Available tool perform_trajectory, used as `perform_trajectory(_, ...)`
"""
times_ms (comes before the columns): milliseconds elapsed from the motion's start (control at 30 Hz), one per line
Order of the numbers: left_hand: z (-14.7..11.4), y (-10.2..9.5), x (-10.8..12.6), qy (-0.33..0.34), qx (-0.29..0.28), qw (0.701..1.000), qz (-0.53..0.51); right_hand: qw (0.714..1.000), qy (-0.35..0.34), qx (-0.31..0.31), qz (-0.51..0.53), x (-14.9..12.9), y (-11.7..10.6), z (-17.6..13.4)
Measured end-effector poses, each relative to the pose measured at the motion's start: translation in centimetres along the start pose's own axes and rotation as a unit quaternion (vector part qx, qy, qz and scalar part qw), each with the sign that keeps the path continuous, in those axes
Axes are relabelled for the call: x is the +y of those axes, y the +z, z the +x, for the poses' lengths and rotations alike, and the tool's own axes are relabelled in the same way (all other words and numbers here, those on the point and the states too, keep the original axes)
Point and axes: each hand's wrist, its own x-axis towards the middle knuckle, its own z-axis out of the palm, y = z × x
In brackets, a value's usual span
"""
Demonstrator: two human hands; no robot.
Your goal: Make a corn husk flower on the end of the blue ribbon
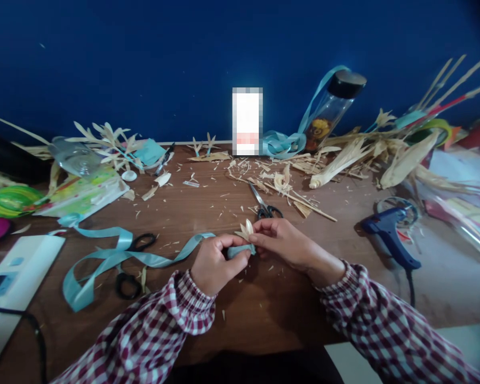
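Observation:
My left hand (223,261) is closed on a light blue satin ribbon (184,255), pinching a short stretch of it between thumb and fingers. From that hand the ribbon trails left across the table in loops. My right hand (282,241) pinches the base of a small flower of pale dried husk (246,229), whose pointed petals stand up between the two hands. Ribbon lies against the flower's base; whether it is wound around it is hidden by my fingers. Just beyond my right hand lie black-handled scissors (269,212). Another black-handled pair (128,285) lies partly under the ribbon.
A blue glue gun (392,237) rests at right, its cable running toward me. Husk scraps litter the brown table (208,210). Along the blue wall a bottle (330,109) leans beside coiled ribbon and husks. A white power strip (22,282) lies at left.

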Motion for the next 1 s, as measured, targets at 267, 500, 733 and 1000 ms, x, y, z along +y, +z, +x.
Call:
perform_trajectory(267,-0.14,-0.3,0.01,0.02,-0.021,0.999,0.03,0.999,-0.036,0.02,0.004,0.23,-0.39,0.18)
perform_trajectory(500,-0.1,-0.2,-0.11,0.016,-0.018,0.998,0.061,0.999,-0.036,0.032,-0.011,0.25,-0.61,0.21)
perform_trajectory(733,0.1,-0.19,0.15,-0.004,-0.039,0.996,0.074,0.998,-0.04,0.046,-0.029,-0.14,-0.39,0.04)
perform_trajectory(1000,-0.07,0.02,-0.06,0.001,-0.032,0.996,0.086,0.997,-0.059,0.041,-0.04,0.21,-0.33,0.13)
